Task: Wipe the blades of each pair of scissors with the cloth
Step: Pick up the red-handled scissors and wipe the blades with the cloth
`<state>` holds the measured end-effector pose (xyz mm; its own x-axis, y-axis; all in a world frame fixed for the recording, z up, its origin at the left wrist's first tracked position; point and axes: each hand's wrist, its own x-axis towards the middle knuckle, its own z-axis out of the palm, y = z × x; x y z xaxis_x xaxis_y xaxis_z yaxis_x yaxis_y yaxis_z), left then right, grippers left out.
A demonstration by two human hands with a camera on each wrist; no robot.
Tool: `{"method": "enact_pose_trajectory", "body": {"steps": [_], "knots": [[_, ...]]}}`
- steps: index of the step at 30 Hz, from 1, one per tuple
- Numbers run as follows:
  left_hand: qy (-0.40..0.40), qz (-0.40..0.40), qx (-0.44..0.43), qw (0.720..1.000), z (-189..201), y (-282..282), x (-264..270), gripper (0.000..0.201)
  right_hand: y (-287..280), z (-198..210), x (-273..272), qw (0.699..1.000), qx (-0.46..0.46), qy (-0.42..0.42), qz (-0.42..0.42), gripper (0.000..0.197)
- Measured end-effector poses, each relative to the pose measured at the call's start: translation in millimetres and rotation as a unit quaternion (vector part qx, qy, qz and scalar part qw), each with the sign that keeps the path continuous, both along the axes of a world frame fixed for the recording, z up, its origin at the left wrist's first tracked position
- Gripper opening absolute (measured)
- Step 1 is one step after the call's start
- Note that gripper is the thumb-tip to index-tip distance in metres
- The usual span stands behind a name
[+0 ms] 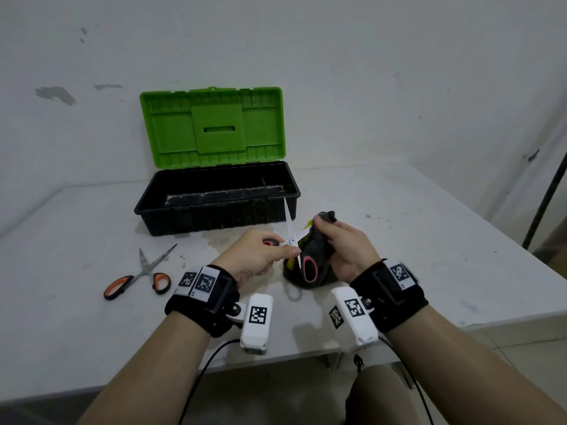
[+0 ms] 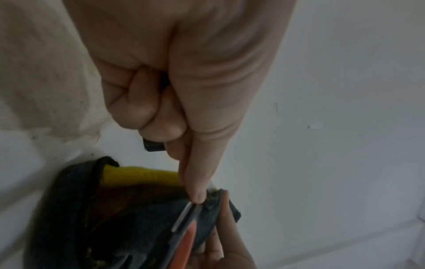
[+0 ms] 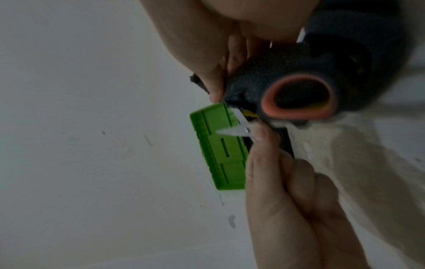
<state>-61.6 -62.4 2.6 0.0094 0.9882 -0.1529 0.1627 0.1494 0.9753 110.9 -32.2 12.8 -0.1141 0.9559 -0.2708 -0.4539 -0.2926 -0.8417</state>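
Note:
My left hand [image 1: 260, 256] grips one handle of the pink-handled scissors [image 1: 293, 239], which are spread open. One blade points up toward the toolbox. The other blade runs right into a dark grey cloth [image 1: 319, 250] with a yellow side, which my right hand [image 1: 337, 240] grips and pinches around that blade. The free pink handle loop [image 1: 310, 268] hangs in front of the cloth. The right wrist view shows the loop [image 3: 299, 98], the cloth [image 3: 276, 81] and the bare blade [image 3: 232, 132]. In the left wrist view my left hand [image 2: 184, 91] is above the cloth [image 2: 138, 209].
Orange-handled scissors [image 1: 138, 277] lie half open on the white table [image 1: 429, 256] to the left of my hands. A black toolbox [image 1: 214, 204] with its green lid [image 1: 211, 127] raised stands behind, close to the upright blade tip. A dark pole [image 1: 546, 194] is at the right edge.

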Motion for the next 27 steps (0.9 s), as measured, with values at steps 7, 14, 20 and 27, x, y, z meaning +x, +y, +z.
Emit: {"method": "enact_pose_trajectory", "body": {"steps": [7,14,20,27], "knots": [[0.002,0.006,0.002,1.000,-1,1,-3,0.022,16,-7,23,0.992,0.016,0.071,-0.102,0.013],[0.007,0.014,0.016,1.000,-1,5,2,0.022,-8,-17,-1,0.997,0.046,-0.041,0.050,0.027],[0.028,-0.008,0.013,0.999,-4,1,0,0.020,-12,-18,-7,0.996,0.022,-0.055,0.065,0.018],[-0.079,0.093,0.039,0.992,-7,0,-1,0.043,-6,-11,-2,0.996,0.051,0.029,-0.062,0.012]]}}
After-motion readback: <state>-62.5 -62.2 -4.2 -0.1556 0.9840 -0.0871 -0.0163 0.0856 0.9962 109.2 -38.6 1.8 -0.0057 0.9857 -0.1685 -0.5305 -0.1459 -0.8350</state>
